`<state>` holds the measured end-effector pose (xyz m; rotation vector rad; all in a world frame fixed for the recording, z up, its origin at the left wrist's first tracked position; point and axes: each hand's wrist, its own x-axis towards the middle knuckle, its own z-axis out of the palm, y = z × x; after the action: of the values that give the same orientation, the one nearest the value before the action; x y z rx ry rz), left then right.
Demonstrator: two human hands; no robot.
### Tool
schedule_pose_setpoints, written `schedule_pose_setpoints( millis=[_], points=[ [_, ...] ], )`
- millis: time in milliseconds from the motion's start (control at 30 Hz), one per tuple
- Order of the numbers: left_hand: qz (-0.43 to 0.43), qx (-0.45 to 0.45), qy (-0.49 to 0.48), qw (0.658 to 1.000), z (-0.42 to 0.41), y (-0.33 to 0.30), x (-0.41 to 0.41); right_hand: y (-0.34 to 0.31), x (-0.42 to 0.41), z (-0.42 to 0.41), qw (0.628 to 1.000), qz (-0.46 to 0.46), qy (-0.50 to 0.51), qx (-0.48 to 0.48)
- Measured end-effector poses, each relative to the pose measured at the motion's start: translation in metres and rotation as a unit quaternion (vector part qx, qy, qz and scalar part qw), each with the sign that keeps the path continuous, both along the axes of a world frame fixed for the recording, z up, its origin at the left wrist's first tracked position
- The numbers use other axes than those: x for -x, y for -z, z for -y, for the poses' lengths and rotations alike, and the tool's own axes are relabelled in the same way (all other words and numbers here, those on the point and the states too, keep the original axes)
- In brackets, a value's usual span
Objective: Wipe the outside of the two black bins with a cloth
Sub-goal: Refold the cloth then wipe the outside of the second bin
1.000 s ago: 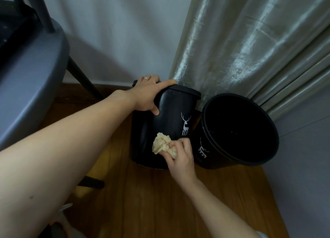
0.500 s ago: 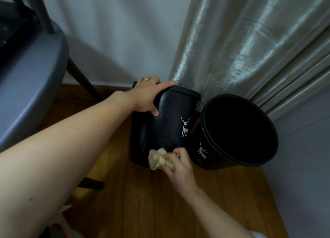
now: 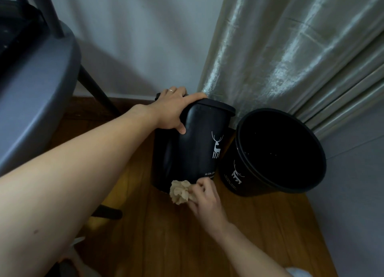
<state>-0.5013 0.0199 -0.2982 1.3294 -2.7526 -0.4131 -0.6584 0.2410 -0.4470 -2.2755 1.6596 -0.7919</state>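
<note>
Bins: two round black plastic bins with white deer prints stand on the brown wooden floor [image 3: 158, 245] in a corner, close beside each other.
Left bin: the tall black bin with the flat lid [image 3: 193, 148] is tilted, its top leaning toward the pale wall [image 3: 135, 37]; small white lettering runs near its base.
Right bin: the open black bin without a lid [image 3: 245, 183] sits just right of it, its mouth turned toward you and its inside dark.
Left hand: your left hand [image 3: 173, 110] grips the lidded bin's top edge, fingers curled over the lid and thumb pressed down on the front wall; a thin ring shows on one finger.
Right hand: your right hand [image 3: 204, 197] pinches a crumpled beige cloth [image 3: 180, 191], fingers bunched around it.
Cloth position: you hold it against the lower front of the lidded bin, right at the base where the bin meets the floor.
Curtain: a shiny silver-grey pleated curtain [image 3: 291, 58] hangs behind both bins, touching the lidded one's rim.
Chair: a grey seat with dark legs [image 3: 37, 79] stands at your left, well apart from the bins.
</note>
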Motion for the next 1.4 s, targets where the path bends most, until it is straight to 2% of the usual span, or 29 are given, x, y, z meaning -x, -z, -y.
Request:
schedule_pose_setpoints(
  millis=[100, 233, 300, 467, 633, 767, 1067, 1400],
  points=[
    [0.000, 0.002, 0.002, 1.000, -0.002, -0.001, 0.001, -0.005, 0.002, 0.001, 1.000, -0.009, -0.008, -0.013],
    [-0.006, 0.004, -0.008, 1.000, -0.005, -0.003, -0.001, -0.023, 0.003, 0.011, 0.999, 0.045, 0.015, -0.004],
    [-0.018, 0.002, -0.021, 1.000, -0.008, -0.003, 0.000, -0.033, 0.002, 0.019, 0.997, 0.071, 0.039, 0.012],
    [-0.124, -0.031, -0.086, 0.988, -0.009, -0.003, -0.003, -0.065, 0.007, 0.034, 0.978, 0.141, 0.143, 0.046],
    [-0.110, -0.061, -0.098, 0.987, -0.029, -0.018, -0.002, -0.109, 0.010, 0.047, 0.960, 0.184, 0.200, 0.069],
    [-0.138, -0.034, -0.104, 0.984, -0.054, -0.020, -0.011, -0.139, 0.006, 0.049, 0.945, 0.220, 0.226, 0.087],
    [-0.088, 0.033, -0.055, 0.994, -0.100, -0.005, -0.027, -0.164, -0.004, 0.041, 0.934, 0.249, 0.244, 0.078],
    [-0.032, -0.062, -0.025, 0.997, -0.135, 0.007, -0.028, -0.172, -0.015, 0.036, 0.932, 0.256, 0.249, 0.065]
  ],
)
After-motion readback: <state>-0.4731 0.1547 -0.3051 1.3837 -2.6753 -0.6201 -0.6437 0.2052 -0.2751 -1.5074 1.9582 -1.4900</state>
